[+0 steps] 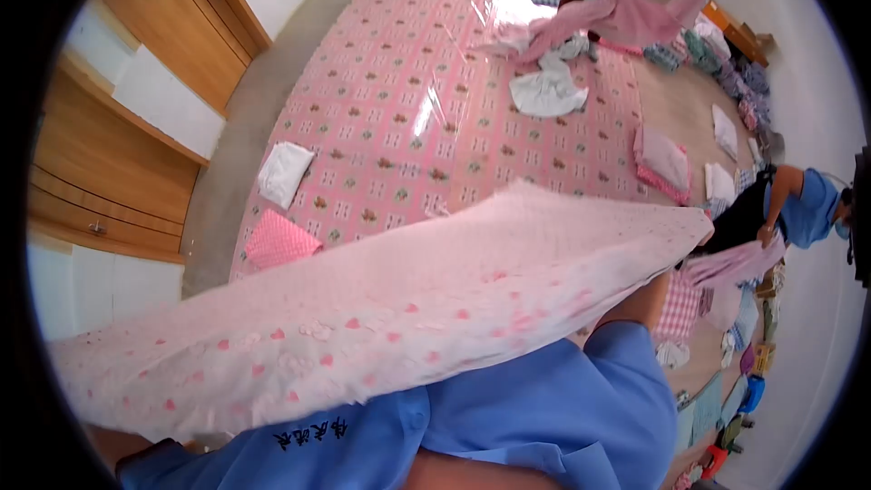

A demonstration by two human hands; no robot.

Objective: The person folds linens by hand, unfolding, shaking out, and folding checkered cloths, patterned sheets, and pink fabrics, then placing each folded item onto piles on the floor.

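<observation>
A pale pink sheet (363,308) printed with small hearts stretches across my front in a long raised band. Its right end rises to a bunched corner, and my right forearm (640,302) reaches up behind it; the cloth covers most of my right hand, which grips that corner. At the lower left, the other end of the sheet hangs over my left forearm (122,447). My left hand is hidden by the cloth and the dark image edge, but the sheet is pulled taut on that side.
A pink patterned mat (390,127) covers the floor, with a white folded cloth (285,174), a pink cushion (281,240) and a pale crumpled garment (549,91) on it. One person spreads pink cloth (626,18) at the back; another in blue (807,204) holds cloth on the right. Wooden doors (109,181) stand left.
</observation>
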